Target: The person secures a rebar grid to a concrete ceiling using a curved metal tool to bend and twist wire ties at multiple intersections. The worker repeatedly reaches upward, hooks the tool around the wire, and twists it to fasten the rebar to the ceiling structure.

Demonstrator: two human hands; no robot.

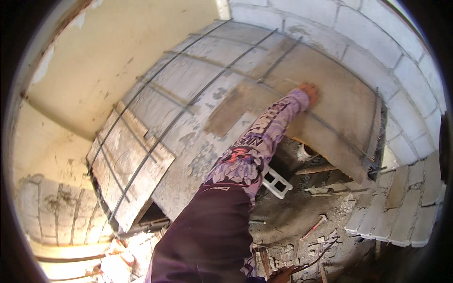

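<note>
My left arm, in a purple patterned sleeve, stretches across a sloping platform of boards [184, 118]. My left hand [309, 92] rests on or just above the brown sheet [342, 96] at its right side. Blur hides how its fingers are set and whether they hold anything. Close to the wrist, a steel bar [325, 123] runs over the sheet. More bars [186, 106] cross the grey boards in a grid. Low at the bottom edge, part of my right hand [282, 274] shows beside a thin dark length [316, 259]; whether it grips that is unclear.
A block wall [373, 33] borders the platform on the right, a cream wall [94, 61] on the left. Below the platform's near edge are a hollow block [277, 183], a hammer-like tool [314, 226] and rubble. Stacked grey blocks [398, 203] stand at lower right.
</note>
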